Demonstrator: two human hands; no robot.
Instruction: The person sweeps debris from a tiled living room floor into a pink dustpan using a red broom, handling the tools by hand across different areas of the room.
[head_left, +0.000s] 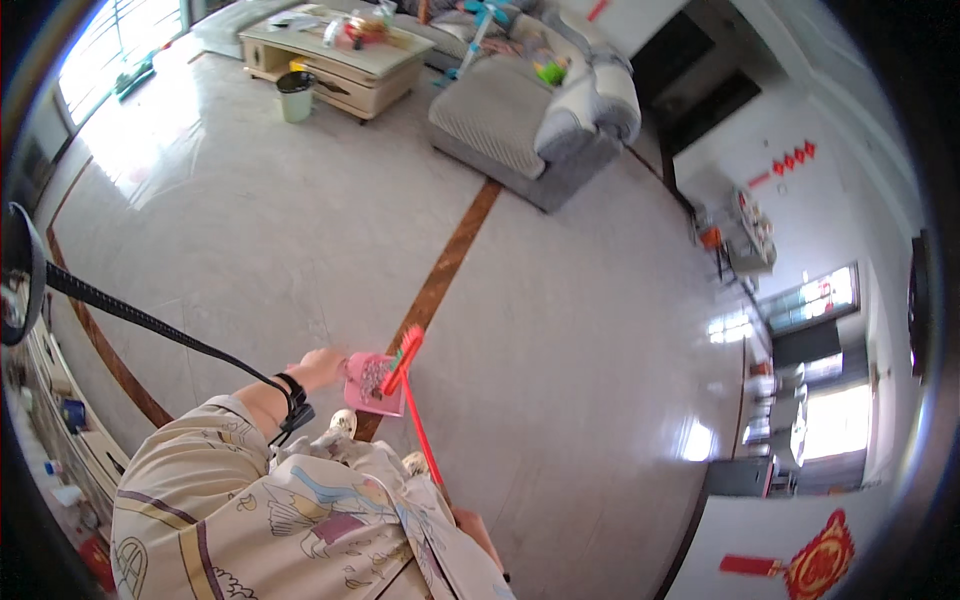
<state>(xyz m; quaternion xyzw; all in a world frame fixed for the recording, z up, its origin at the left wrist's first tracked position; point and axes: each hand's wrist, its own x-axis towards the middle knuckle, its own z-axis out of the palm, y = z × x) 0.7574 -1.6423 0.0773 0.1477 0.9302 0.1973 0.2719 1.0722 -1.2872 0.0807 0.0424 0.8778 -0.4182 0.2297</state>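
Observation:
My left hand (324, 366) is closed around the handle end of a pink dustpan (365, 405), which rests low on the floor ahead of my feet. Bits of debris (369, 379) lie inside the pan. Over its right side sits the red head of a broom (403, 361), its bristles red and green. The red broom handle (421, 427) runs back toward me to my right hand (471, 523), which grips it beside my right leg. My sleeve and clothing partly hide that hand. A black band with a small device (298, 405) is on my left wrist.
A brown strip (457, 259) crosses the glossy tiled floor. Ahead stand a coffee table (405, 67), a pale green bin (295, 105) and a grey sofa (487, 112). A low cabinet (90, 450) runs along my left. A black cable (165, 324) stretches from my wrist area to the left.

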